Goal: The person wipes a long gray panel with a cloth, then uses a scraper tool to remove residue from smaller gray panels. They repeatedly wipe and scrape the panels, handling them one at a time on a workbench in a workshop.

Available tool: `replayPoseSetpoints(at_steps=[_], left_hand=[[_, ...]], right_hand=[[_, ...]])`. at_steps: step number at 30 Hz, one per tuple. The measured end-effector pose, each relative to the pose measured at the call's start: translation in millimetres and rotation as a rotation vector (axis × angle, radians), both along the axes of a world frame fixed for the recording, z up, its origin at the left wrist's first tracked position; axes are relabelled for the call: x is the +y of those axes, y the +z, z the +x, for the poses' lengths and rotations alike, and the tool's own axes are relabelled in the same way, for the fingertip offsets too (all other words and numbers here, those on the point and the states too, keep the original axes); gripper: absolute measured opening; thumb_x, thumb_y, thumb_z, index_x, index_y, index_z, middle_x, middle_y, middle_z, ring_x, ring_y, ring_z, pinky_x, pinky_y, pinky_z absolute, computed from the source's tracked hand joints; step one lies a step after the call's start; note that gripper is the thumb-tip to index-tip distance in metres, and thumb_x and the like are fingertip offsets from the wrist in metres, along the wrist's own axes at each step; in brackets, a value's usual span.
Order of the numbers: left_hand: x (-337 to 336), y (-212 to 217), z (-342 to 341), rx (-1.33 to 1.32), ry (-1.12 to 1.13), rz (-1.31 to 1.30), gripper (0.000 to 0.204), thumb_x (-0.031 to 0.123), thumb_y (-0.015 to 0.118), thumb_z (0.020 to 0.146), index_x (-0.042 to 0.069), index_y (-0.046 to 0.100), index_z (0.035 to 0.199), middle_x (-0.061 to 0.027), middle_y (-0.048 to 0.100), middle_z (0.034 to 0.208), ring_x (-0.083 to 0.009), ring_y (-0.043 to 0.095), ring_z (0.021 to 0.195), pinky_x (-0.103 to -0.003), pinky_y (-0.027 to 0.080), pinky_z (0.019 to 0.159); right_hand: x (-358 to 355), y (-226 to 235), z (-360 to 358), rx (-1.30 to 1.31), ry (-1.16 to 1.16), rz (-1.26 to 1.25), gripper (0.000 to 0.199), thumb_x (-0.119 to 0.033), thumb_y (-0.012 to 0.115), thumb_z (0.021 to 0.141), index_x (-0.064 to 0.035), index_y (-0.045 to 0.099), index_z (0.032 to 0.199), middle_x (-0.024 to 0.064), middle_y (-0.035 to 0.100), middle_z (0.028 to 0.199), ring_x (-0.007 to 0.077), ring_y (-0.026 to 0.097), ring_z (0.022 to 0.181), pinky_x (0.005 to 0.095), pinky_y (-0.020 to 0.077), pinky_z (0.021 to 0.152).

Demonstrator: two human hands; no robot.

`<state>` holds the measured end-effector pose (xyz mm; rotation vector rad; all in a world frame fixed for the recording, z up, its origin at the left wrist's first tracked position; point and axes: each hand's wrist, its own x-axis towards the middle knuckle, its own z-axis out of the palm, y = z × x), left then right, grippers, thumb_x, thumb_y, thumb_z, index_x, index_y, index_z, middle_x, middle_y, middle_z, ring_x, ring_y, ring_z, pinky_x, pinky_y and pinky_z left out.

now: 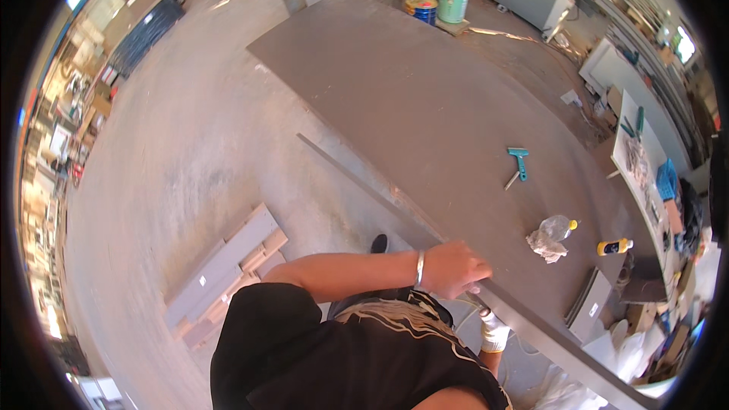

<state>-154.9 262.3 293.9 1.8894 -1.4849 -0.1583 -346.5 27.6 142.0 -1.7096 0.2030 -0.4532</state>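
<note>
A large grey board (425,106) lies flat in front of me. A long thin grey strip (357,178) runs along its near edge. My bare left hand (454,269), with a metal bracelet on the wrist, reaches across my body and is closed over this strip. My right hand (493,332), in a white glove, sits just below the strip, close under the left hand. The strip and my shirt partly hide it, and its grasp is unclear.
On the board lie a teal scraper (519,161), a clear plastic bottle (558,226), a crumpled rag (547,247), a yellow-capped bottle (613,246) and small grey panels (588,304). Grey offcuts (228,266) lie on the concrete floor. Paint buckets (453,1) stand beyond the board's far end, and a cluttered bench (645,175) at right.
</note>
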Motion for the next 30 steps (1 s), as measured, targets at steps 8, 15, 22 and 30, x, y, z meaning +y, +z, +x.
replayPoseSetpoints(at_steps=[8, 15, 22, 30], left_hand=[[-15, 13, -20, 0.048, 0.117, -0.492, 0.038, 0.022, 0.087, 0.078, 0.008, 0.063, 0.104, -0.0088, 0.067, 0.087, -0.0364, 0.069, 0.083, -0.05, 0.051, 0.071], [-31, 29, -15, -0.01, 0.056, -0.737, 0.038, 0.021, 0.087, 0.077, 0.008, 0.06, 0.1, -0.0099, 0.064, 0.09, -0.0371, 0.066, 0.083, -0.05, 0.05, 0.071], [-25, 25, -16, 0.014, -0.057, -0.719, 0.034, 0.021, 0.085, 0.08, 0.007, 0.058, 0.095, -0.0095, 0.063, 0.088, -0.0359, 0.066, 0.081, -0.049, 0.049, 0.071], [-9, 3, -28, 0.01, -0.155, -0.518, 0.03, 0.025, 0.083, 0.082, 0.007, 0.061, 0.091, -0.008, 0.063, 0.083, -0.0332, 0.066, 0.08, -0.046, 0.049, 0.072]], right_hand=[[-43, 115, -10, 0.091, 0.003, -0.528, 0.044, -0.018, 0.083, 0.082, -0.0048, 0.077, 0.123, 0.0107, 0.078, 0.116, 0.0278, 0.073, 0.103, 0.0461, 0.0581, 0.091], [-62, 178, -7, 0.121, 0.11, -0.382, 0.034, -0.011, 0.076, 0.088, 0.0038, 0.077, 0.119, 0.0128, 0.079, 0.1, 0.0242, 0.076, 0.087, 0.0375, 0.0605, 0.076], [-45, 148, -27, 0.061, -0.012, -0.22, 0.062, -0.018, 0.083, 0.092, 0.0071, 0.06, 0.143, 0.0185, 0.074, 0.122, 0.0281, 0.075, 0.096, 0.0422, 0.0623, 0.084], [22, 99, -38, -0.016, -0.102, 0.018, 0.044, -0.015, 0.083, 0.089, 0.005, 0.068, 0.126, 0.0141, 0.075, 0.105, 0.0265, 0.075, 0.087, 0.0402, 0.062, 0.078]])
